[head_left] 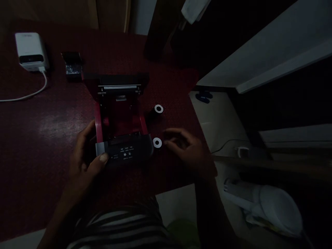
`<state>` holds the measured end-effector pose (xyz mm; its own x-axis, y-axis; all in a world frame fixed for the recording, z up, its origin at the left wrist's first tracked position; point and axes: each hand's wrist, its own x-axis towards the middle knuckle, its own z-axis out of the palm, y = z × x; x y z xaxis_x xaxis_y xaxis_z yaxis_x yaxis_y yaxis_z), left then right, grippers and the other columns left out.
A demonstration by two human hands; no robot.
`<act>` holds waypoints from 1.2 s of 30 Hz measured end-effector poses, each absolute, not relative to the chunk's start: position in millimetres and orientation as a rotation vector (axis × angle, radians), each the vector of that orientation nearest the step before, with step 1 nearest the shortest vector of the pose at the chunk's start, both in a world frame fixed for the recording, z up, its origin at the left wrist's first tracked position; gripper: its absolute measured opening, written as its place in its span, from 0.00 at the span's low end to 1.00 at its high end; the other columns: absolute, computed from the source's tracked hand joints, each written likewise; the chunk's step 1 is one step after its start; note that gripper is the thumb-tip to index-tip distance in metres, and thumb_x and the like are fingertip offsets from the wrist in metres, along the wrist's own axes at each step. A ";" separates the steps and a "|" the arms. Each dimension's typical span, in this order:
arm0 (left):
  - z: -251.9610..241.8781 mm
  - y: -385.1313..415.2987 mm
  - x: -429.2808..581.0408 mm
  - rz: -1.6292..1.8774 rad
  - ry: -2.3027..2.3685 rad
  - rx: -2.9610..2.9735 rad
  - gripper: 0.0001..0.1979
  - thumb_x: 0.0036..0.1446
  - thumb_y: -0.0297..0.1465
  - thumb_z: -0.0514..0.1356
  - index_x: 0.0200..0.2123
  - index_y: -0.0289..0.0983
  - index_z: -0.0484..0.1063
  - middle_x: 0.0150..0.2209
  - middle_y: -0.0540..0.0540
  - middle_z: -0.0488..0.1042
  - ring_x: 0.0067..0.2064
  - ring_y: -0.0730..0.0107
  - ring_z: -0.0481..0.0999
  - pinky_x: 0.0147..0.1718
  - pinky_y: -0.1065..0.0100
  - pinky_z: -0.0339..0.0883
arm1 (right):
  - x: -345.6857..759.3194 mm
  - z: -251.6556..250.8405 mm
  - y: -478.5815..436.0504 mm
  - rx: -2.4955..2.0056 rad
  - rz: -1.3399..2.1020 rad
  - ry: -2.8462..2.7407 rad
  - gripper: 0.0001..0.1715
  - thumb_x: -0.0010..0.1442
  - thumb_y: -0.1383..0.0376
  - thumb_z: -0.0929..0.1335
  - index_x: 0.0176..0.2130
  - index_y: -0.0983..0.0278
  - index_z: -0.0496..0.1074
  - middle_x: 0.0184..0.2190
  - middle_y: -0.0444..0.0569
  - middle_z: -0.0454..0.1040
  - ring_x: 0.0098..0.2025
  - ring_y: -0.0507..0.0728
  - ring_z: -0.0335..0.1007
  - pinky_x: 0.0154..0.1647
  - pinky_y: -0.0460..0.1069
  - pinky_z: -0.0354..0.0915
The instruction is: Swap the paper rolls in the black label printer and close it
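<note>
A black and red label printer [127,152] stands on the dark red table with its lid [118,83] raised. Its red inner bay is exposed, and I make out no roll in it. My left hand [84,157] grips the front left corner, thumb on the black top panel. To the right of the printer, my right hand [185,147] is half curled, thumb and index fingertips apart with nothing visible between them. Close to those fingertips, a small roll with a white end [157,142] lies against the printer's front right corner. Another similar roll [158,109] lies farther back.
A white box-shaped device [30,50] with a plugged-in white cable [31,95] sits at the back left of the table [46,166]. Beside it is a small dark, shiny object [73,65]. Beyond the table's right edge, slippers [204,97] and a whitish rounded object [275,204] are on the floor.
</note>
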<state>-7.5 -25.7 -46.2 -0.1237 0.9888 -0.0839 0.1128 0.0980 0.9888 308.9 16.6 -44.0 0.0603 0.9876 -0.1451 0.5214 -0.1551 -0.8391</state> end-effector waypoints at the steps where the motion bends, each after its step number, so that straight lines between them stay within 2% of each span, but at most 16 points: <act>1: -46.3 -25.8 -8.2 1.163 1.440 1.177 0.38 0.69 0.51 0.74 0.78 0.60 0.72 0.78 0.52 0.72 0.80 0.35 0.69 0.75 0.42 0.75 | 306.9 -43.6 9.5 -1.718 1.033 -1.553 0.22 0.62 0.62 0.79 0.56 0.58 0.85 0.52 0.51 0.89 0.47 0.61 0.86 0.53 0.59 0.80; 4: -45.5 -25.8 -11.8 1.158 1.477 1.209 0.37 0.68 0.52 0.75 0.77 0.58 0.75 0.77 0.51 0.73 0.80 0.34 0.70 0.75 0.42 0.74 | 293.6 -50.8 1.1 -1.565 1.008 -1.647 0.25 0.60 0.67 0.76 0.57 0.57 0.84 0.56 0.52 0.89 0.55 0.63 0.87 0.59 0.60 0.80; 6: -44.0 -25.2 -15.4 1.142 1.479 1.230 0.37 0.67 0.52 0.76 0.76 0.58 0.76 0.77 0.50 0.74 0.79 0.34 0.71 0.75 0.42 0.74 | 285.7 -56.2 2.7 -1.518 0.949 -1.666 0.21 0.62 0.69 0.74 0.54 0.57 0.84 0.56 0.52 0.90 0.60 0.64 0.86 0.65 0.62 0.78; 8: -42.1 -23.7 -19.1 1.118 1.470 1.258 0.36 0.67 0.52 0.76 0.75 0.59 0.77 0.76 0.51 0.75 0.78 0.34 0.72 0.76 0.41 0.73 | 283.4 -56.6 5.1 -1.540 0.969 -1.638 0.18 0.63 0.68 0.74 0.51 0.57 0.85 0.54 0.51 0.91 0.60 0.65 0.87 0.67 0.64 0.78; 12: -39.4 -18.6 -25.4 1.081 1.438 1.348 0.34 0.68 0.51 0.75 0.74 0.60 0.78 0.73 0.51 0.76 0.76 0.35 0.74 0.75 0.41 0.74 | 291.5 -39.5 6.4 -1.522 1.099 -1.468 0.21 0.61 0.70 0.74 0.52 0.54 0.85 0.54 0.48 0.91 0.58 0.63 0.89 0.63 0.61 0.81; 16: -37.8 -14.8 -28.9 1.080 1.382 1.380 0.34 0.69 0.49 0.75 0.75 0.59 0.77 0.73 0.51 0.77 0.75 0.34 0.76 0.72 0.44 0.78 | 294.9 -10.2 8.9 -1.371 1.188 -1.451 0.20 0.61 0.67 0.75 0.53 0.55 0.84 0.50 0.48 0.92 0.56 0.63 0.90 0.62 0.61 0.83; 20: -33.6 -15.6 -27.4 1.043 1.433 1.396 0.36 0.69 0.51 0.74 0.77 0.58 0.76 0.73 0.48 0.77 0.74 0.32 0.76 0.71 0.39 0.78 | 291.1 18.3 13.8 -1.330 1.257 -1.543 0.22 0.62 0.67 0.77 0.55 0.54 0.82 0.53 0.49 0.91 0.56 0.63 0.90 0.58 0.59 0.84; 24: -34.8 -17.1 -24.2 1.059 1.446 1.426 0.36 0.70 0.53 0.72 0.78 0.59 0.75 0.72 0.45 0.77 0.73 0.32 0.77 0.71 0.33 0.77 | 282.4 41.1 22.4 -1.293 1.073 -1.771 0.18 0.67 0.68 0.76 0.54 0.52 0.81 0.52 0.46 0.89 0.54 0.63 0.90 0.55 0.58 0.84; 27: -41.4 -17.1 -24.5 1.110 1.389 1.433 0.35 0.70 0.51 0.73 0.77 0.61 0.75 0.72 0.45 0.77 0.73 0.34 0.78 0.73 0.34 0.74 | 263.8 51.5 34.2 -1.296 0.742 -2.118 0.18 0.72 0.69 0.73 0.57 0.52 0.82 0.53 0.47 0.89 0.54 0.64 0.88 0.58 0.60 0.81; 31: -46.3 -17.9 -25.5 1.130 1.340 1.447 0.37 0.70 0.48 0.73 0.79 0.60 0.72 0.74 0.45 0.76 0.75 0.37 0.76 0.74 0.38 0.73 | 224.4 52.2 53.1 -1.256 0.411 -2.451 0.18 0.76 0.71 0.70 0.60 0.59 0.82 0.56 0.53 0.89 0.56 0.66 0.84 0.62 0.61 0.76; 36: -42.3 -19.2 -21.6 1.106 1.332 1.439 0.38 0.72 0.45 0.72 0.81 0.55 0.69 0.77 0.43 0.74 0.77 0.40 0.74 0.76 0.40 0.70 | 177.9 53.2 71.6 -1.483 0.312 -2.810 0.19 0.74 0.79 0.67 0.54 0.63 0.83 0.50 0.59 0.89 0.55 0.67 0.82 0.56 0.58 0.73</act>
<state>-21.6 -19.2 -42.3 0.0360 0.9980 0.0516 0.2342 -0.0587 0.9704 177.9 71.6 53.2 -0.5675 0.8122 -0.1351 0.8221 0.5497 -0.1482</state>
